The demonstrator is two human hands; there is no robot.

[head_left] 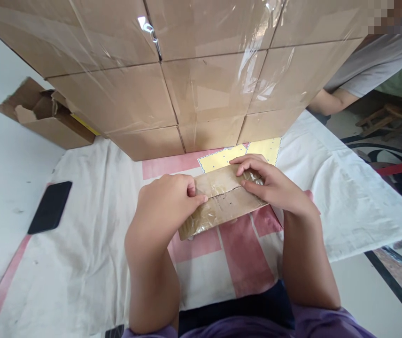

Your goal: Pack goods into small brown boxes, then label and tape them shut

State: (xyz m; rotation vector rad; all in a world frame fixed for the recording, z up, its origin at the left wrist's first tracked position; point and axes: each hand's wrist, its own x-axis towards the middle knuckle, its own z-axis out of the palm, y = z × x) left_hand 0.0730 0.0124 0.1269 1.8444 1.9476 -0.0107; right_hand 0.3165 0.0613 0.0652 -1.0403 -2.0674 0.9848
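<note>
A small, flat cardboard box with a seam along its top lies in front of me, with clear tape wrapped over both ends. My left hand grips its left side, thumb on top near the seam and fingers curled at the far edge. At the right end my right hand holds the box, thumb and bent fingers pressing on the taped top. The undersides of both hands' grips are hidden.
Stacked cardboard boxes bound in clear film rise just beyond my hands. An open carton stands at the left, with a black phone nearer me. A cloth covers the table. Another person's arm shows at right.
</note>
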